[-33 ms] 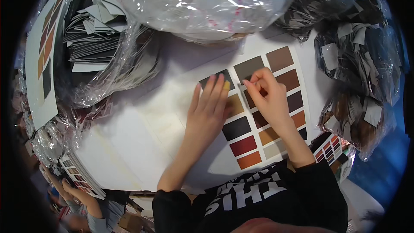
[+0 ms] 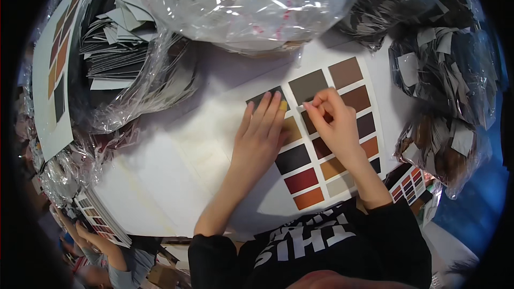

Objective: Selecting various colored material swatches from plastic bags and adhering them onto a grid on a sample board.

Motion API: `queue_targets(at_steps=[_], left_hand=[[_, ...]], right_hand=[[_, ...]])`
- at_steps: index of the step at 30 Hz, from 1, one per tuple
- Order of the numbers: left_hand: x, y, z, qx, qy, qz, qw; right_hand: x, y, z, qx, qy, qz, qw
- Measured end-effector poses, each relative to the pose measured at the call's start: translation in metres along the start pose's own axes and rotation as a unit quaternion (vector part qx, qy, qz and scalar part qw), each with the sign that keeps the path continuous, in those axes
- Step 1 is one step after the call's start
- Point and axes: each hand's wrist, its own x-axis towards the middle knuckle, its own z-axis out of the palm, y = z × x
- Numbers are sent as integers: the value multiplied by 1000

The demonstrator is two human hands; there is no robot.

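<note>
A white card [image 2: 369, 128] carries rows of coloured swatches in brown, grey, red, orange and tan. My left hand [image 2: 258, 136] lies flat over its left column, fingers stretched across the dark grey swatch [image 2: 257, 100] at the far end; one finger wears a yellow band. Over the middle column, my right hand [image 2: 334, 120] is closed in a pinch just below the olive-grey swatch [image 2: 308, 85]. Whatever sits between its thumb and forefinger, if anything, is too small to make out. The hand partly covers a dark swatch [image 2: 309, 123].
Clear plastic bags of cut pieces ring the work surface: a dark stack [image 2: 115, 61] at left, a large bag [image 2: 257, 18] at the far side, more [image 2: 428, 69] at right. Another swatch card [image 2: 61, 59] stands far left. A person's arm [image 2: 110, 243] shows at lower left.
My right hand's fingertips have come very slightly nearer to me, off the edge of the olive-grey swatch. My left hand stays almost in place.
</note>
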Motion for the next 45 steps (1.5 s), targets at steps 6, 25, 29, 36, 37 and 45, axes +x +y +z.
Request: queue_targets(at_steps=[6, 25, 29, 36, 37, 45], left_hand=[[15, 5, -10, 11, -3, 11, 1000], [252, 235, -66, 3, 224, 380, 897], [299, 260, -59, 118, 172, 375, 903], [316, 302, -32, 48, 146, 349, 925], [318, 304, -29, 51, 189, 382, 903], [319, 329, -17, 272, 296, 500, 767]], right_hand=[[-38, 15, -20, 0, -17, -47, 999], [-188, 32, -158, 22, 211, -153, 965], [-208, 35, -176, 32, 226, -138, 964], [-217, 42, -195, 30, 280, -155, 947], [-219, 43, -196, 46, 284, -128, 949], [-224, 41, -207, 102, 338, -64, 933]])
